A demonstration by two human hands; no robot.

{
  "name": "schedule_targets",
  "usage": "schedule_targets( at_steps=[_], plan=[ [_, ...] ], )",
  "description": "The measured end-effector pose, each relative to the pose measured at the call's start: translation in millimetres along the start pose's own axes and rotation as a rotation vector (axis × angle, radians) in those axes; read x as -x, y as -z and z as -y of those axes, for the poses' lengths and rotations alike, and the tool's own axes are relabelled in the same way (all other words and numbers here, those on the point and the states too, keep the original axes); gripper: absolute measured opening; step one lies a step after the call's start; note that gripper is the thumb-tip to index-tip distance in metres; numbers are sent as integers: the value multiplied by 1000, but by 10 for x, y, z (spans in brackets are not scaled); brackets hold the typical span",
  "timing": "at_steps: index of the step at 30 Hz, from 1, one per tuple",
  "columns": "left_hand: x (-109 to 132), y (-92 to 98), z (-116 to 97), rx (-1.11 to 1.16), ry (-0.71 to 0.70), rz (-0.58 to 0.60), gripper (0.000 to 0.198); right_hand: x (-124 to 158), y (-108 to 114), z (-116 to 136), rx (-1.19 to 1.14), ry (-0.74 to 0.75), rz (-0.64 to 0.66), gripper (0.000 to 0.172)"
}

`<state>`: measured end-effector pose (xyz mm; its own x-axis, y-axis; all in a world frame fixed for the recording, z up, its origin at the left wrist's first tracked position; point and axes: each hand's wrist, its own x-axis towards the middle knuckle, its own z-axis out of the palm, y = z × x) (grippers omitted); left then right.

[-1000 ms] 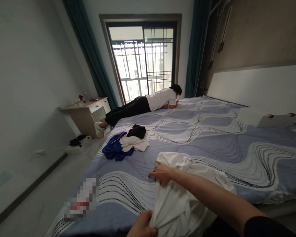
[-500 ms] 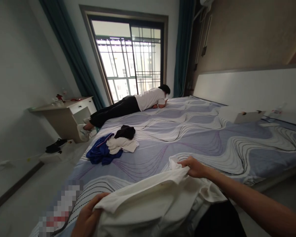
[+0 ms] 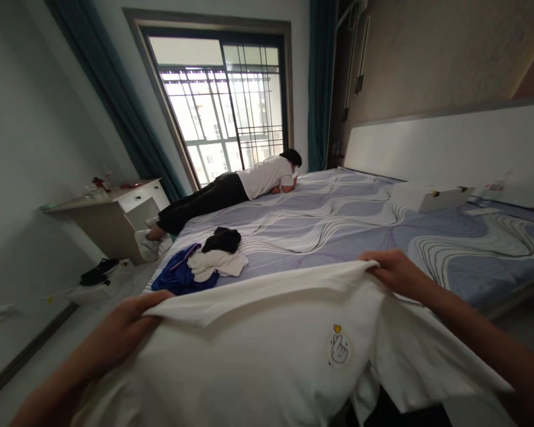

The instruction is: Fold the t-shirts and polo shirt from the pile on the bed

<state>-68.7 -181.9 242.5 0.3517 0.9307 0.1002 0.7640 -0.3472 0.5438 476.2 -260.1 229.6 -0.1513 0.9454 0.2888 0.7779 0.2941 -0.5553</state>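
A white T-shirt (image 3: 258, 350) with a small hand-and-heart print on its chest is stretched out in the air in front of me, over the near edge of the bed (image 3: 338, 225). My left hand (image 3: 122, 326) grips its top edge at the left. My right hand (image 3: 394, 271) grips the top edge at the right. Both hands are closed on the cloth, and the shirt hangs down from them and hides the bed's near part.
A small heap of blue, white and black clothes (image 3: 202, 264) lies on the bed's left side. Another person (image 3: 231, 187) lies face down across the far end. A bedside table (image 3: 109, 216), shoes (image 3: 98, 271) and the window (image 3: 225, 112) are at left and back.
Both hands lifted the white shirt off the bed and pulled it apart, so it now hangs spread out with its chest print showing. The view turned a little to the right.
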Motion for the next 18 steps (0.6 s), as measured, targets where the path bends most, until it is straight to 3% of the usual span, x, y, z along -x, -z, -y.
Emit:
schedule_targets(
  at_steps=[2,5,8,11,14,18],
  plan=[
    [-434,-232,-100,-44,-56,50,31,-382,-271,-231,187,-93,-72,23],
    [-975,-933,-13,-40,-191,-18,33,-804,-901,-512,378,-259,-46,23],
    [-1357,-1729,221,-140,-288,65,23,-915,-1568,-636,408,-317,-4,24],
    [-1655,-2285,430,-274,-313,177,24,-857,-2076,-728,440,-338,-5,24],
    [-1917,-2480,629,-351,-272,180,33,-865,-2344,-898,506,-328,-37,23],
    [-2167,-2331,1055,-393,-141,68,41,-1085,-2371,-1184,556,-373,-22,30]
  ],
)
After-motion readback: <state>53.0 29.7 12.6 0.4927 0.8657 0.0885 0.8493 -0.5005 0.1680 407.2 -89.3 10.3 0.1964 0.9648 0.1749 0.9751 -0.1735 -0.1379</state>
